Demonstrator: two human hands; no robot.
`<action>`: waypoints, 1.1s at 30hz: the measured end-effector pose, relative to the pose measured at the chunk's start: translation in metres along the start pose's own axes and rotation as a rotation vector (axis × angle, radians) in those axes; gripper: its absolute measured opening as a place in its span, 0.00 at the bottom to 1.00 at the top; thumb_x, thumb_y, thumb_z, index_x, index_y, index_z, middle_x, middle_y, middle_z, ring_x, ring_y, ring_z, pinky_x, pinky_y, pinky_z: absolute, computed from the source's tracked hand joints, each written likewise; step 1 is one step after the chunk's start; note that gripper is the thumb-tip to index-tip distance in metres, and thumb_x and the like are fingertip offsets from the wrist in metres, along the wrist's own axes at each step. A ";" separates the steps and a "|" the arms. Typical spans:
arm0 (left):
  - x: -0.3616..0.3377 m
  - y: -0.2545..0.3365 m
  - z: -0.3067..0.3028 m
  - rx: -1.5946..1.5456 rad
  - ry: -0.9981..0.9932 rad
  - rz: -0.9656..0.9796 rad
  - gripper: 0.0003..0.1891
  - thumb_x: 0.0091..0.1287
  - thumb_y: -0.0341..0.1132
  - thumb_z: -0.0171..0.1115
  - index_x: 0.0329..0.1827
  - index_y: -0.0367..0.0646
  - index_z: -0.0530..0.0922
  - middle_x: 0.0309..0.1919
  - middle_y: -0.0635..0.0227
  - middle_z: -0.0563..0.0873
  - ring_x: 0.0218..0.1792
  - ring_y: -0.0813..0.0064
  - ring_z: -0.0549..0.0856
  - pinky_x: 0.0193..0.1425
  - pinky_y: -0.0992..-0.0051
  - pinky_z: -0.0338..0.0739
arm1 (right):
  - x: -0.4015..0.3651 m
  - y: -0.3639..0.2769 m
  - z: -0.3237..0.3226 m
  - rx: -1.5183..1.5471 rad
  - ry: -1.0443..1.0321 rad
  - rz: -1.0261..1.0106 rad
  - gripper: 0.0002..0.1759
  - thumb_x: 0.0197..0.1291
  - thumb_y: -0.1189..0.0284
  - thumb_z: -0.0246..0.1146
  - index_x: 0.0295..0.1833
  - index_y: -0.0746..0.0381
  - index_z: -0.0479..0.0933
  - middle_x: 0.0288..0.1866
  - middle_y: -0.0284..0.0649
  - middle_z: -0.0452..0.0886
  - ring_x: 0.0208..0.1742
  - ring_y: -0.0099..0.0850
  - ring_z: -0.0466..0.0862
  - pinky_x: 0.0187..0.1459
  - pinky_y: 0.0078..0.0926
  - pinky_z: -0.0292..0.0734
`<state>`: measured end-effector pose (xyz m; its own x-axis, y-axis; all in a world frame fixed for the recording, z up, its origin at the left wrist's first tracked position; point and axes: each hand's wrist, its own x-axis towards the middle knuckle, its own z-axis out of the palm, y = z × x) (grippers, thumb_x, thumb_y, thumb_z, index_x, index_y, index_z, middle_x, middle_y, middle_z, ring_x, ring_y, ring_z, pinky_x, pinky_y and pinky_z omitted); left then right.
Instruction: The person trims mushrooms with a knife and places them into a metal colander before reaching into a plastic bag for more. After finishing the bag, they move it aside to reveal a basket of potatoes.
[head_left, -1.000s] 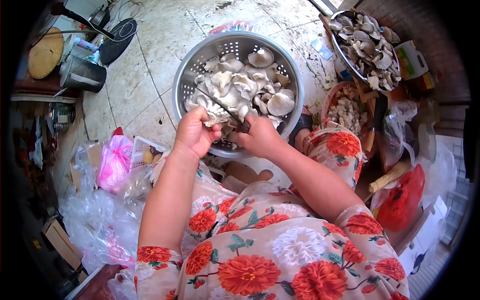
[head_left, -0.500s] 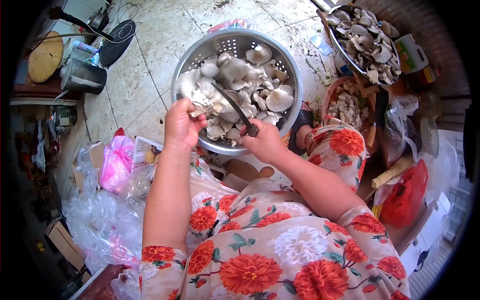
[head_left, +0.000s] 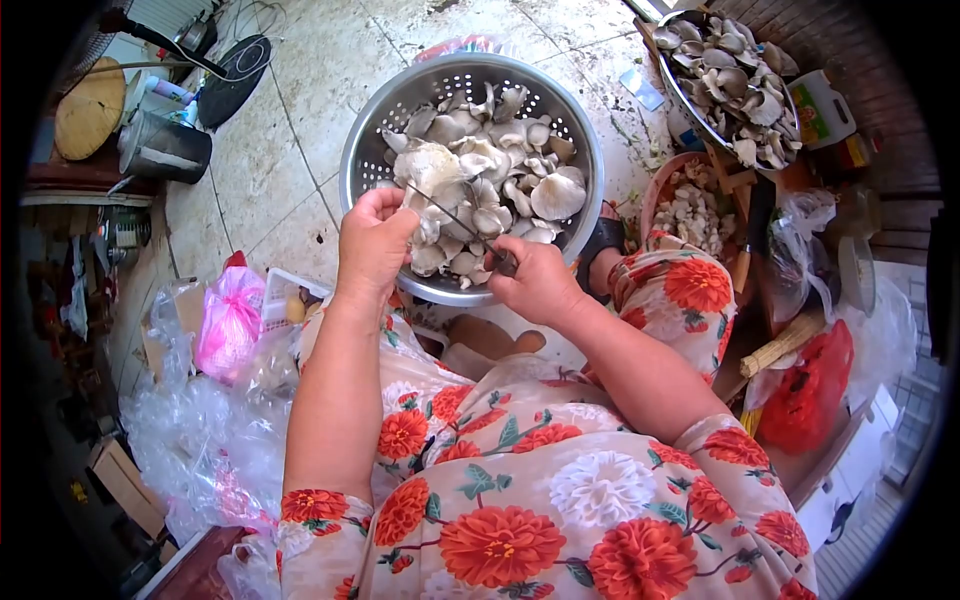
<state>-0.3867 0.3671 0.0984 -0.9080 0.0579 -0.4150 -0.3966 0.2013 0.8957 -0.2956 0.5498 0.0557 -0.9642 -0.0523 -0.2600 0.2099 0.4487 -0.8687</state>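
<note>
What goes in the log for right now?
left hand: at mushrooms; right hand: grips knife; knife: points toward left hand; metal colander: holds mushrooms

Can see only the butt end of the handle on the knife [head_left: 506, 263], with the rest inside the right hand [head_left: 545, 283]. Cannot tell its tip as touching or above the large mushroom [head_left: 428, 168]. Lose some fingertips of the left hand [head_left: 372, 242] behind its thumb, and the base of the colander [head_left: 370, 150] under the heap. Find the tub [head_left: 653, 195] partly covered by the right knee [head_left: 685, 288]. Cannot make out anything inside the red bag [head_left: 808, 395], nor name the dark clutter [head_left: 75, 300] along the left edge.
</note>
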 end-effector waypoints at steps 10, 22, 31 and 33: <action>-0.008 -0.015 0.013 0.063 -0.203 0.004 0.15 0.54 0.27 0.61 0.45 0.31 0.79 0.36 0.65 0.84 0.34 0.80 0.81 0.40 0.80 0.76 | 0.011 -0.004 0.003 -0.057 0.012 0.055 0.13 0.49 0.69 0.63 0.40 0.65 0.79 0.34 0.55 0.83 0.40 0.51 0.83 0.44 0.42 0.78; 0.002 -0.019 0.002 0.431 0.071 0.262 0.15 0.50 0.32 0.65 0.42 0.38 0.82 0.30 0.64 0.85 0.31 0.73 0.83 0.41 0.74 0.78 | 0.012 -0.004 -0.004 0.207 -0.155 0.185 0.08 0.48 0.72 0.63 0.35 0.62 0.80 0.26 0.43 0.81 0.28 0.32 0.80 0.35 0.29 0.76; 0.006 -0.021 -0.007 0.437 0.135 0.281 0.11 0.52 0.31 0.64 0.39 0.39 0.81 0.32 0.66 0.85 0.31 0.77 0.81 0.40 0.75 0.77 | -0.001 0.010 -0.010 0.095 -0.210 0.196 0.05 0.50 0.76 0.61 0.34 0.63 0.79 0.24 0.31 0.77 0.27 0.20 0.75 0.32 0.23 0.73; 0.005 -0.019 -0.006 0.390 0.126 0.242 0.12 0.52 0.31 0.64 0.40 0.38 0.80 0.32 0.67 0.84 0.31 0.78 0.80 0.39 0.75 0.76 | 0.000 0.011 -0.010 0.093 -0.201 0.201 0.07 0.49 0.73 0.62 0.35 0.63 0.79 0.25 0.38 0.79 0.28 0.27 0.78 0.35 0.27 0.75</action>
<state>-0.3842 0.3577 0.0803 -0.9869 0.0337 -0.1577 -0.1135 0.5499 0.8275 -0.2947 0.5633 0.0501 -0.8523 -0.1504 -0.5009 0.4162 0.3851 -0.8237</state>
